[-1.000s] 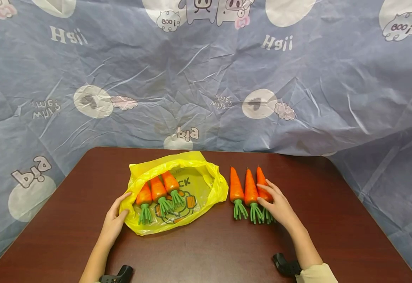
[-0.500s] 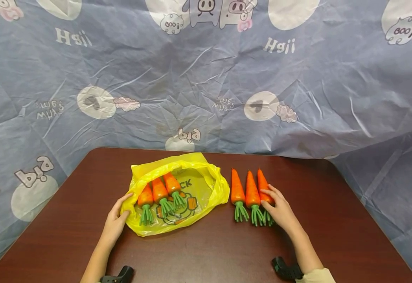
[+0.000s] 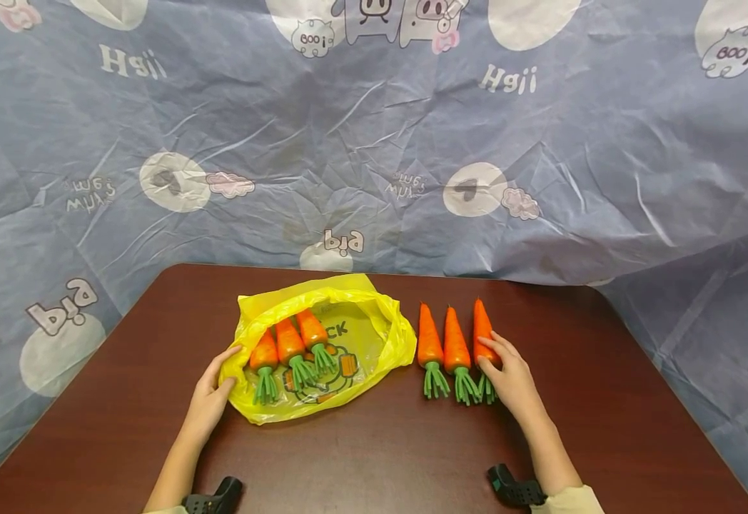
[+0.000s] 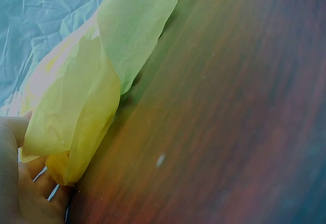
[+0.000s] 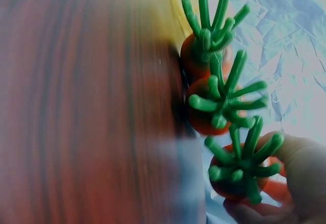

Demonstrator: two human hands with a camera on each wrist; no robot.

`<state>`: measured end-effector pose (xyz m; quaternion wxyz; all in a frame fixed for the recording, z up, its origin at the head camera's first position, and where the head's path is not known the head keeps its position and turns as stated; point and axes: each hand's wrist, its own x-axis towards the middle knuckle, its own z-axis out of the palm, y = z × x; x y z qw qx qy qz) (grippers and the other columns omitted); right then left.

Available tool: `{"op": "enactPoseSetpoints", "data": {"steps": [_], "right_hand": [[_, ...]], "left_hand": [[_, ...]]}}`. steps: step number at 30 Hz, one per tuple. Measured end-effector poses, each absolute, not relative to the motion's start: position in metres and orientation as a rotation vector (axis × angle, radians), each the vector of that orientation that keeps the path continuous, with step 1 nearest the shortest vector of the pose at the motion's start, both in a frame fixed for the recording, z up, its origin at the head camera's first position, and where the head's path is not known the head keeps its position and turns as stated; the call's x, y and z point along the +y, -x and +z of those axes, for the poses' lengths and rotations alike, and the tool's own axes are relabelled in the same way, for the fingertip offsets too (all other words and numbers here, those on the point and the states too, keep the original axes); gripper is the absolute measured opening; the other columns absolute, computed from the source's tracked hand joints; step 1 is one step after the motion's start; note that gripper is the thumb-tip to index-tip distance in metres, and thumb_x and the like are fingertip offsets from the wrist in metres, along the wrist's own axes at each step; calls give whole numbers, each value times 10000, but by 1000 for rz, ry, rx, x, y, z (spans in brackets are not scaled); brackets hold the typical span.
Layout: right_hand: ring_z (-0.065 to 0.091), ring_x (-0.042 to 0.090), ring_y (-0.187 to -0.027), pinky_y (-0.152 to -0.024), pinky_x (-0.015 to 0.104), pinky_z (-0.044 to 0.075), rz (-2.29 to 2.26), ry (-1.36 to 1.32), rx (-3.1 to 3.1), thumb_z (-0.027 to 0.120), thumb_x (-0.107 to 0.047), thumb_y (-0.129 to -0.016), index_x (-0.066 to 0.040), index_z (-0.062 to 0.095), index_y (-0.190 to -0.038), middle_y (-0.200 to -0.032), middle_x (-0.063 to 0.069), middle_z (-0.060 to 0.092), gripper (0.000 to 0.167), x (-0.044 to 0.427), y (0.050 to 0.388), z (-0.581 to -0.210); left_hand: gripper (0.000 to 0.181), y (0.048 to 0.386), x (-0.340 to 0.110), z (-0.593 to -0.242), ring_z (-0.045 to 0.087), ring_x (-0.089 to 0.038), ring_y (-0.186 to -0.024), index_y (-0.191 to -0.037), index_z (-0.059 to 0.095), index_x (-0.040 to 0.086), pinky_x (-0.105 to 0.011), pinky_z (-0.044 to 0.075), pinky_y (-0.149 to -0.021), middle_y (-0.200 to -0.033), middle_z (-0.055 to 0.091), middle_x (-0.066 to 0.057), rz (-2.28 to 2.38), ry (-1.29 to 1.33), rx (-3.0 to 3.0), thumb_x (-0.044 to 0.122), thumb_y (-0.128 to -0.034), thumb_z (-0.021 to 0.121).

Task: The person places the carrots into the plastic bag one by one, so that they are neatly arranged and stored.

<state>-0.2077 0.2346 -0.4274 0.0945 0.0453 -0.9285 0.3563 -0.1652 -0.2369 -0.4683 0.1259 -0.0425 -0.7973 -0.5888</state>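
My left hand pinches the left rim of a yellow plastic bag, which lies with its mouth spread toward me. Inside it rest three orange carrots with green stems, the middle one between the other two. To the bag's right lie two more carrots, a left one and one beside it. With thumb and fingers my right hand grips the rightmost carrot, its tip pointing away. In the right wrist view this carrot sits between thumb and fingers, stems toward the camera.
A dark brown table carries everything. Behind it and along its sides hangs a grey-blue printed cloth, close to the table's back edge. Black wrist straps are on both forearms.
My right hand has closed round the rightmost carrot and shifted it slightly right, apart from the middle one at the tip. The left hand stays on the bag's rim.
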Motion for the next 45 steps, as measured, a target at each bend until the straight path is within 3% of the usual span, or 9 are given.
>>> {"op": "enactPoseSetpoints", "data": {"steps": [13,18,21,24,26,28,31,35,45], "right_hand": [[370,378,-1266,-990,537,314,1040,-64,-2697,591,-204,-863,-71,557,-1236,-1400,129,414,397,234,200,-409],[429,349,-1234,-929,473,404,1052,-116,-2672,597,-232,-865,-87,560,-1239,-1392,111,432,403,231,197,-402],[472,306,-1205,-851,272,474,1074,-135,-2671,602,-247,-863,-108,567,-1237,-1386,91,444,402,228,195,-398],[492,274,-1189,-769,62,408,1127,-163,-2675,605,-259,-860,-116,567,-1239,-1386,76,447,407,224,194,-395],[494,265,-1187,-752,12,356,1150,-191,-2681,603,-274,-861,-116,566,-1241,-1386,71,448,413,219,193,-392],[511,257,-1171,-776,58,404,1167,-221,-2688,601,-280,-862,-117,565,-1241,-1388,63,447,414,215,194,-390],[494,262,-1190,-842,249,474,1164,-253,-2702,605,-285,-858,-130,570,-1235,-1383,50,454,409,207,194,-386],[405,296,-1272,-947,475,410,1203,-323,-2704,613,-263,-853,-151,574,-1230,-1385,44,453,396,196,196,-381],[471,229,-1226,-914,397,452,1206,-490,-2695,638,-220,-833,-204,606,-1190,-1351,-4,490,359,165,191,-380]], "left_hand": [[482,166,-237,-468,312,163,-1125,-1336,403,59,3,298,-864,-1395,342,-161,-1731,97,-2346,-78,-875,370],[476,167,-238,-468,318,152,-1125,-1331,408,60,3,300,-862,-1389,349,-159,-1729,96,-2334,-75,-876,375],[472,167,-238,-469,320,154,-1124,-1331,406,56,3,304,-860,-1392,345,-168,-1722,105,-2335,-72,-878,372],[472,166,-239,-469,315,168,-1120,-1331,406,51,5,302,-858,-1397,340,-176,-1714,106,-2342,-73,-878,371],[466,166,-238,-470,314,174,-1117,-1329,407,48,6,300,-859,-1399,338,-178,-1714,106,-2343,-70,-879,375],[461,166,-238,-469,317,174,-1114,-1326,411,49,6,299,-857,-1399,338,-177,-1717,99,-2341,-63,-880,382],[464,166,-238,-469,323,163,-1114,-1327,409,49,1,303,-860,-1401,333,-175,-1721,95,-2341,-64,-878,380],[470,168,-237,-469,323,160,-1117,-1327,409,50,-4,308,-855,-1399,335,-170,-1725,88,-2334,-67,-872,382],[470,167,-237,-470,328,156,-1118,-1327,404,37,2,310,-856,-1398,329,-185,-1746,106,-2320,-77,-872,375]]}}
